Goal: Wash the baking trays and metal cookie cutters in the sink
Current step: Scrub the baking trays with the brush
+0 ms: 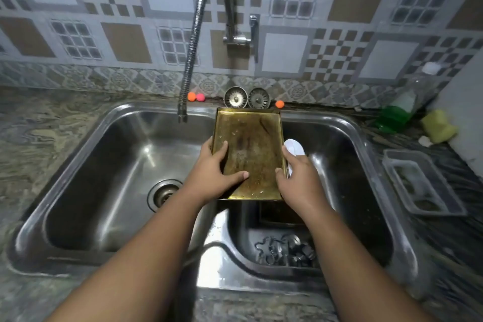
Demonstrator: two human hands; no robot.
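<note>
Brass-coloured and stained, the baking tray [251,154] hangs over the divider of the sink [86,154]. The left hand [214,172] grips its 9 o'clock edge, thumb and forefinger spread on its face; the right hand [298,178] curls round the 3 o'clock edge with a white pad [294,148]. Cookie cutters [285,251] lie at 5 o'clock, in the right basin.

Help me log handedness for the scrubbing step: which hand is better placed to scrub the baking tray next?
Right, probably: the right hand has a white cloth-like thing at the right edge of the baking tray, while the left hand grips its left edge, steadying it.
</note>
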